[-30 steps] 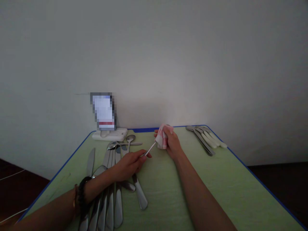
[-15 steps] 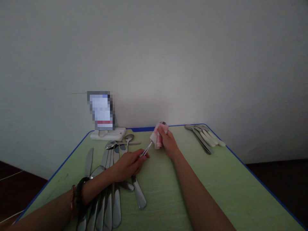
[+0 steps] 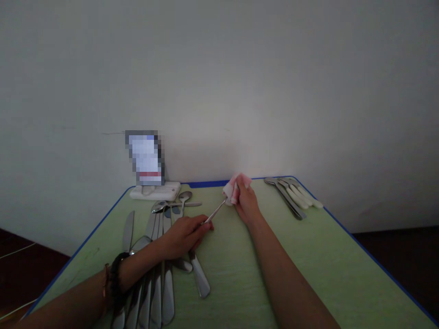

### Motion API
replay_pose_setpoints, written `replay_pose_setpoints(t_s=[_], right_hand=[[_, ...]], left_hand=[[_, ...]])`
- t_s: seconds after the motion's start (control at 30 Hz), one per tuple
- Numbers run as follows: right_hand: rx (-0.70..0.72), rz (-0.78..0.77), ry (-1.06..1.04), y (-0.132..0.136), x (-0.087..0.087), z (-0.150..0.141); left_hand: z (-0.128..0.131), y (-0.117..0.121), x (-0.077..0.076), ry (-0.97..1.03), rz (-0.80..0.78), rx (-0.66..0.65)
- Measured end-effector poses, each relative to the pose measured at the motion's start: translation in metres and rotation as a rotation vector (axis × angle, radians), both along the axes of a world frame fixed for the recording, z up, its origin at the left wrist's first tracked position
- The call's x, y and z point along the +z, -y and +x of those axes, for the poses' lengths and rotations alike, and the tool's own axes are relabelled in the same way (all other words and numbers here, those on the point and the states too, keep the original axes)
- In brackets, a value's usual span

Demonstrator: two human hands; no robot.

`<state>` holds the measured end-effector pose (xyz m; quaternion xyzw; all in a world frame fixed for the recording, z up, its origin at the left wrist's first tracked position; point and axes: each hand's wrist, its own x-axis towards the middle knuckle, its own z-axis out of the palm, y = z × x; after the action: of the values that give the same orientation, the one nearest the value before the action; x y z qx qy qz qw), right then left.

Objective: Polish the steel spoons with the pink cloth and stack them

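Note:
My left hand [image 3: 187, 235] is closed on the handle of a slim metal spoon [image 3: 217, 209], which slants up and away to the right. A pink and white cloth [image 3: 236, 188] is bunched in my closed right hand [image 3: 247, 201] and wrapped around the spoon's far end, hiding its bowl. Beneath my left forearm lies a spread of metal cutlery [image 3: 168, 292], several long handles pointing towards me. Two small spoons [image 3: 185, 196] lie crossed just beyond that hand, and a table knife [image 3: 128, 230] rests at the left.
At the far right of the green table [image 3: 308, 274] lie dark metal spoons [image 3: 286, 201] beside cutlery with cream handles [image 3: 302, 195]. A phone with a blurred screen [image 3: 146, 157] stands on a white block [image 3: 156, 191] at the back left. Behind the table's blue edge rises a plain wall [image 3: 219, 91].
My right hand and the cloth slid left towards my left hand, baring a rounded metal end, then moved back right, covering it again. My left hand kept its grip nearly in place.

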<state>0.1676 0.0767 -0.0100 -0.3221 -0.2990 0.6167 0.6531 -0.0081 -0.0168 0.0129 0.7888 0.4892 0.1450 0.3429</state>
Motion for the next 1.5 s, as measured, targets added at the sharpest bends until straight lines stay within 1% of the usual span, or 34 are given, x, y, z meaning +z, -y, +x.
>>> replay_pose_setpoints(t_s=[0.17, 0.43, 0.67, 0.8, 1.03, 1.5], right_hand=[[0.052, -0.023, 0.080, 0.000, -0.001, -0.001], [0.077, -0.014, 0.165, 0.003, 0.000, 0.000], [0.051, -0.018, 0.216, 0.001, -0.005, 0.000], [0.032, -0.014, 0.265, -0.001, -0.008, 0.001], [0.009, 0.009, 0.348, -0.003, -0.012, 0.001], [-0.016, 0.021, 0.370, -0.004, -0.013, 0.001]], left_hand=[[-0.001, 0.000, -0.002, 0.012, 0.001, -0.004], [0.000, 0.001, 0.000, 0.009, -0.008, -0.003], [0.000, 0.000, -0.001, 0.028, -0.028, -0.003], [-0.001, 0.000, -0.002, 0.020, -0.013, -0.006], [0.001, 0.001, 0.000, -0.016, -0.003, 0.010], [0.003, 0.002, 0.002, -0.021, 0.008, 0.003]])
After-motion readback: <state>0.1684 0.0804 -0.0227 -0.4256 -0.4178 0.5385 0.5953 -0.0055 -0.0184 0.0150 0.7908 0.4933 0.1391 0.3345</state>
